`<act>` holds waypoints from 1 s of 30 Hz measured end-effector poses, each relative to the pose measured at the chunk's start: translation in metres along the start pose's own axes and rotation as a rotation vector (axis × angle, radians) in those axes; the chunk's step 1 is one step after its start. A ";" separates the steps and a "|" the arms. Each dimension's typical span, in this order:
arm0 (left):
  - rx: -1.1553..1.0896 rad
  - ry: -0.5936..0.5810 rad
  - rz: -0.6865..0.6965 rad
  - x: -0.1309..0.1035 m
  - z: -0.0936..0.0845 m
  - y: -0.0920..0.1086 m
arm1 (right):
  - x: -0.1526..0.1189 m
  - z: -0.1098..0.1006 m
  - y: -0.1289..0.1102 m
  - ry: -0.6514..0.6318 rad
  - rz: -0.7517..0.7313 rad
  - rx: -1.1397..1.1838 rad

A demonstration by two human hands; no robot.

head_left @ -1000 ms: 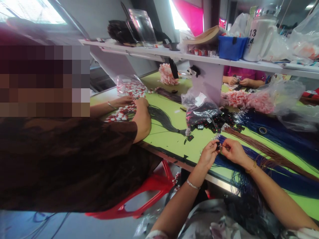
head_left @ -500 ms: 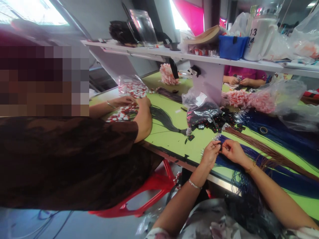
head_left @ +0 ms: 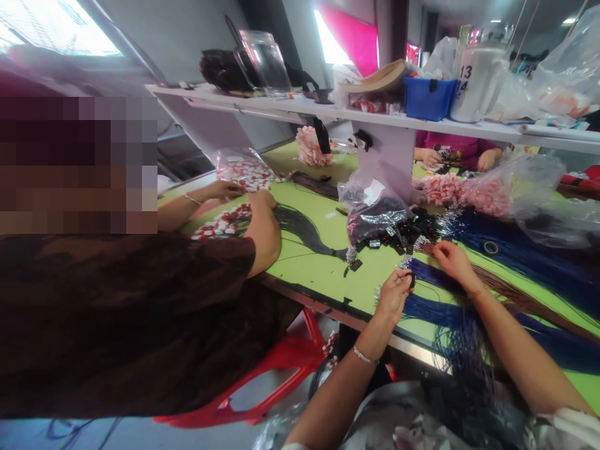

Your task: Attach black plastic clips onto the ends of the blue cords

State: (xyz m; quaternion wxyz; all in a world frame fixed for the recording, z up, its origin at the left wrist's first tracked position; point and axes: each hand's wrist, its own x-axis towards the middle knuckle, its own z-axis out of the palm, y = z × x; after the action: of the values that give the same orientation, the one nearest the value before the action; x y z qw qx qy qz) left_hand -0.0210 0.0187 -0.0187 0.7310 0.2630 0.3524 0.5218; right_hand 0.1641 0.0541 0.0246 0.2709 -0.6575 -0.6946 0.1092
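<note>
My left hand (head_left: 394, 294) is closed, pinching a small black tag (head_left: 412, 280) between thumb and fingers just above the table's front edge. To its right my right hand (head_left: 452, 261) has its fingers curled together over the silver-tipped end of a brown cord bundle (head_left: 497, 284). Whatever it grips there is too small to make out. Dark blue cords (head_left: 434, 309) lie beneath and between my hands, some hanging over the edge. Beyond them sits a heap of black tags (head_left: 391, 234), partly under a clear plastic bag (head_left: 372, 203).
At my left a co-worker's hands (head_left: 260, 200) work beside red and white pieces (head_left: 220, 225) and a dark grey cord bundle (head_left: 304, 228). A shelf (head_left: 300, 112) crosses above the table, bearing a blue bin (head_left: 430, 99) and a white jug (head_left: 475, 81). A tape roll (head_left: 490, 249) lies on blue cords.
My right hand has left my left hand and moved up and right to the brown cords. The black tag now shows plainly in my left hand, which stays in place.
</note>
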 end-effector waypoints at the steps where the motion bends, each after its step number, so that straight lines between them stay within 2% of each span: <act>1: -0.003 -0.004 -0.001 0.000 0.000 0.000 | 0.008 -0.003 0.009 0.004 0.078 -0.134; 3: -0.007 -0.008 -0.001 0.000 0.000 0.000 | 0.018 -0.006 0.022 -0.047 0.161 -0.312; 6: -0.003 -0.012 0.006 0.000 -0.001 -0.001 | 0.021 -0.005 0.031 -0.120 0.151 -0.377; 13: 0.009 -0.017 0.008 -0.001 -0.002 -0.002 | 0.018 -0.013 0.029 -0.055 0.091 -0.389; 16: 0.024 -0.022 0.034 -0.003 0.003 0.000 | 0.021 -0.015 0.015 -0.051 0.041 -0.255; 22: -0.056 -0.036 0.019 0.000 0.009 0.002 | 0.017 -0.006 -0.026 -0.074 -0.160 0.186; 26: -0.124 -0.034 -0.031 0.005 0.003 -0.001 | -0.003 -0.002 -0.038 -0.129 -0.143 0.332; 30: -0.156 -0.066 -0.036 0.007 0.000 -0.003 | -0.027 0.002 -0.039 -0.155 -0.108 0.333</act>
State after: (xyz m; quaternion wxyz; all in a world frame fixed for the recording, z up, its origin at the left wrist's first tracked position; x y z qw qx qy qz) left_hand -0.0177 0.0242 -0.0223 0.7698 0.2157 0.2910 0.5255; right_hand 0.1293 0.0242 0.0366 0.3270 -0.5550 -0.7200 0.2582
